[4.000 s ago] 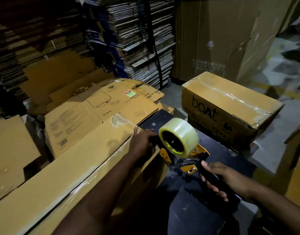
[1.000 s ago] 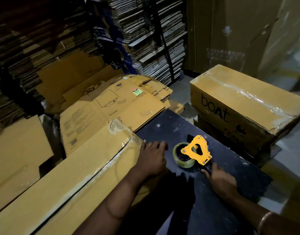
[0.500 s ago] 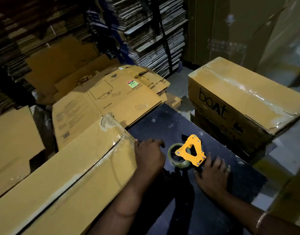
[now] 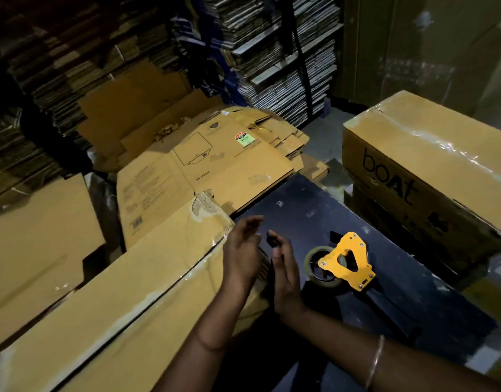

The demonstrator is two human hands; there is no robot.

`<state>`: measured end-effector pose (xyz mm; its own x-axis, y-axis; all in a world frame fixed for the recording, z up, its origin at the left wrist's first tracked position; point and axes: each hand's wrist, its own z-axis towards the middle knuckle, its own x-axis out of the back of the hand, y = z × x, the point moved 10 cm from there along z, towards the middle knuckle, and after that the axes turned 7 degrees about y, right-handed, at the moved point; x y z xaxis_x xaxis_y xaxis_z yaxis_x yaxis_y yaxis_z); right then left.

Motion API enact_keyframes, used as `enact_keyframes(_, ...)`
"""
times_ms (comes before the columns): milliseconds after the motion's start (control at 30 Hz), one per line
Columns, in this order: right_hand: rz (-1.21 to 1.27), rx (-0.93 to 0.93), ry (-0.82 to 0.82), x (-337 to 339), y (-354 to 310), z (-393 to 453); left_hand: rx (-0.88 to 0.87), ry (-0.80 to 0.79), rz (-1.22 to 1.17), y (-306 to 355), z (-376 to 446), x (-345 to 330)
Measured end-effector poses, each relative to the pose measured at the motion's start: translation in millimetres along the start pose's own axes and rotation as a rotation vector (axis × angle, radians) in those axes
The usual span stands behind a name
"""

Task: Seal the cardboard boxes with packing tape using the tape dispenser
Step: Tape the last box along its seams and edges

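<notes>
The yellow tape dispenser point(image 4: 346, 261) with its clear tape roll lies on its side on the black table point(image 4: 305, 210), untouched. A long cardboard box point(image 4: 124, 295) with tape along its top seam lies at the left, its end against the table. My left hand point(image 4: 242, 250) hovers at that box end, fingers relaxed and holding nothing. My right hand point(image 4: 284, 275) is raised edge-on just right of it, palm facing the left hand, fingers straight, left of the dispenser. A taped "boAt" box point(image 4: 430, 171) sits at the right.
Flattened cartons point(image 4: 204, 168) lie behind the long box, with more flat cardboard point(image 4: 37, 236) at the left. Tall stacks of flattened cardboard point(image 4: 271, 52) fill the back. A big upright carton point(image 4: 413, 43) stands at the back right. Another box sits under the boAt box.
Both hands have lifted off the table and box end. The right hand moved left, away from the dispenser, and now faces the left hand. The dispenser stays lying on the table.
</notes>
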<state>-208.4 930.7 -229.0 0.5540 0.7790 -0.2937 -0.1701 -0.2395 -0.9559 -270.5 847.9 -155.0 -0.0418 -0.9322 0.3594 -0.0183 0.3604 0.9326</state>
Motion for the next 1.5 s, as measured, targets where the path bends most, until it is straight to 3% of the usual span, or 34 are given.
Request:
enact_keyframes(200, -0.072, -0.054, -0.076, -1, 18, 6, -0.11, 0.211, 0.185, 5, 50, 63)
enact_keyframes(367, -0.105, -0.23, -0.311, -17, 32, 6, -0.295, 0.2, 0.593, 2, 105, 80)
enact_keyframes(500, -0.266, -0.391, -0.426, -14, 42, 6, -0.256, 0.101, 0.856, -20, 153, 81)
enact_keyframes(733, -0.429, -0.522, -0.652, -20, 36, 8, -0.11, 0.136, 0.725, -25, 192, 88)
enact_keyframes(833, -0.484, -0.572, -0.673, -22, 34, 9, -0.044, 0.162, 0.755, -28, 202, 89)
enact_keyframes(1033, -0.773, -0.467, -0.593, -39, 26, 37, 0.088, 0.088, 0.898, -21, 220, 74)
enact_keyframes(1267, -0.89, -0.296, -0.632, -58, 28, 37, 0.191, 0.103, 0.954, -25, 226, 72)
enact_keyframes(1500, -0.93, -0.314, -0.633, -57, 22, 39, -0.096, 0.011, 1.082, -13, 211, 55)
